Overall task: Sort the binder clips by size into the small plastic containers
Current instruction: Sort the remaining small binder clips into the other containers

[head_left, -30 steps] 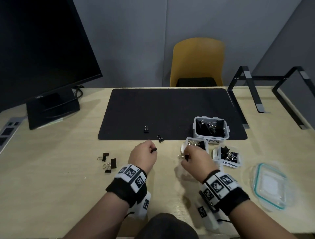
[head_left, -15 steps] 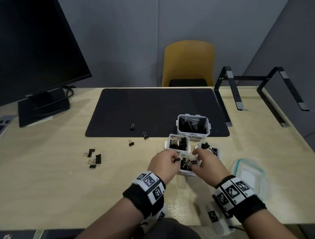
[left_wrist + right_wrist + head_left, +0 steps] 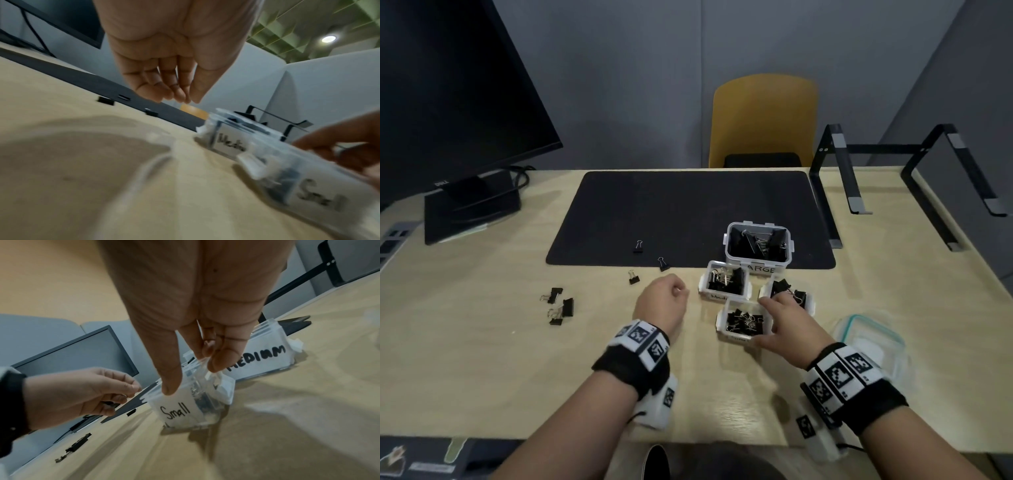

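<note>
My right hand [image 3: 761, 322] grips the clear container labelled Small [image 3: 179, 412], thumb on its front wall and fingers [image 3: 218, 365] on the far rim. Small black clips fill it [image 3: 736, 337]. My left hand [image 3: 681, 291] hovers just left of the containers, fingers curled against the thumb. The left wrist view shows no clip between them [image 3: 185, 97]. Behind stand two medium containers [image 3: 705, 284] [image 3: 808, 301] and the Large one [image 3: 727, 246], all holding clips. Three small clips [image 3: 638, 246] [image 3: 663, 263] [image 3: 633, 277] lie loose by the mat's front edge. Bigger clips [image 3: 561, 306] lie further left.
A black desk mat [image 3: 688, 212] covers the middle of the desk. A monitor [image 3: 448, 102] stands at the back left and a black laptop stand [image 3: 893, 178] at the back right. A clear lid with a teal seal [image 3: 869, 339] lies right of my right hand.
My left hand carried a small clip to the Small container, then drew back to the left; the clip no longer shows in it. My right hand moved onto that container and holds it.
</note>
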Action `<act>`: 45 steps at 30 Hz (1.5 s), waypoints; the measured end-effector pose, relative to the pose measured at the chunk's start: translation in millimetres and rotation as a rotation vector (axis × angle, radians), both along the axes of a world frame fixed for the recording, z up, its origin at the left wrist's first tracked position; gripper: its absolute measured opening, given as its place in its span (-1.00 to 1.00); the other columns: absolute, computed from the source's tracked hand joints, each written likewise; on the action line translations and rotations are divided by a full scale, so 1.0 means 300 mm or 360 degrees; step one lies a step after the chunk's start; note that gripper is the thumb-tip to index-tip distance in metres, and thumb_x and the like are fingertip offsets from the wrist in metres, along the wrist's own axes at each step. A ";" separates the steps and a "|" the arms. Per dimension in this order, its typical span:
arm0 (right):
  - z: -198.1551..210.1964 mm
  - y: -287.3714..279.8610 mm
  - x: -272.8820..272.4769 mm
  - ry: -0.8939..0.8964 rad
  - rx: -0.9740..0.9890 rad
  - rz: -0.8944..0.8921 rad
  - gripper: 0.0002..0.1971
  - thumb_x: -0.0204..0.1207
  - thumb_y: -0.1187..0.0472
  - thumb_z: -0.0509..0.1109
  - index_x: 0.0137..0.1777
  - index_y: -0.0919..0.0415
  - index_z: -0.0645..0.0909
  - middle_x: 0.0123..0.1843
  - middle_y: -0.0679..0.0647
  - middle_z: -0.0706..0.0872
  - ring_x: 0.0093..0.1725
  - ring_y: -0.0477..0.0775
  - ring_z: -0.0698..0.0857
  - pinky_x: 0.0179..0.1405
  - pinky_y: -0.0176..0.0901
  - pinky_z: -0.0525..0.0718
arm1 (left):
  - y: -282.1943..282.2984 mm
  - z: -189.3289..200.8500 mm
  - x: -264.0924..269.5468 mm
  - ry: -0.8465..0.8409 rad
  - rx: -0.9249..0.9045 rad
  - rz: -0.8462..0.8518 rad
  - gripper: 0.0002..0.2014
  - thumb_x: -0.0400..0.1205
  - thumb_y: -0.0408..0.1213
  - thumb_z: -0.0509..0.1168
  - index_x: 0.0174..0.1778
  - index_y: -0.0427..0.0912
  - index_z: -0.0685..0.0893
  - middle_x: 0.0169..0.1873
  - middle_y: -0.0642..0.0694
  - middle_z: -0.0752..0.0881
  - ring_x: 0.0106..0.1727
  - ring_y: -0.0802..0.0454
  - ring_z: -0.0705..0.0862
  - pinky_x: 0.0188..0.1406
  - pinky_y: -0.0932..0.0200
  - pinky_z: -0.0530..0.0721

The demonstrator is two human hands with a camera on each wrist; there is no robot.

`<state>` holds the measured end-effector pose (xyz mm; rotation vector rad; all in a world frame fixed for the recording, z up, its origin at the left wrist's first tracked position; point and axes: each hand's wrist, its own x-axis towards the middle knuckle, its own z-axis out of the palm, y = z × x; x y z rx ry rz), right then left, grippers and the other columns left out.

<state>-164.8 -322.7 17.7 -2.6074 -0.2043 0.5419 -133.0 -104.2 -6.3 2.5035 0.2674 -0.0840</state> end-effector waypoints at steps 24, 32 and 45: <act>-0.017 -0.017 -0.012 0.0022 0.0140 -0.0045 -0.28 0.44 -0.03 0.47 0.55 0.12 0.26 0.35 -0.02 0.37 0.11 -0.05 0.56 0.23 -0.22 0.56 | 0.112 -0.121 0.089 0.0433 0.0594 0.0212 -0.73 0.65 -0.43 0.19 0.26 -0.36 0.42 0.22 -0.30 0.49 0.25 -0.24 0.51 0.03 0.00 0.54; -0.021 -0.019 -0.010 0.0043 0.0152 -0.0043 -0.22 0.41 -0.05 0.49 0.57 0.11 0.24 0.39 -0.02 0.36 0.19 -0.03 0.56 0.31 -0.19 0.54 | 0.077 -0.121 0.043 0.0247 0.0441 0.0145 -0.78 0.67 -0.29 0.22 0.19 -0.27 0.44 0.11 -0.22 0.59 0.07 -0.20 0.62 -0.13 0.03 0.53; -0.016 -0.026 -0.010 0.0050 0.0160 -0.0031 -0.22 0.41 -0.05 0.48 0.57 0.10 0.23 0.42 -0.02 0.35 0.25 -0.01 0.55 0.34 -0.18 0.52 | 0.036 -0.059 0.031 0.0348 0.0354 -0.0056 -0.85 0.69 -0.28 0.15 0.11 -0.24 0.53 0.15 -0.17 0.48 0.17 -0.12 0.50 0.14 -0.01 0.56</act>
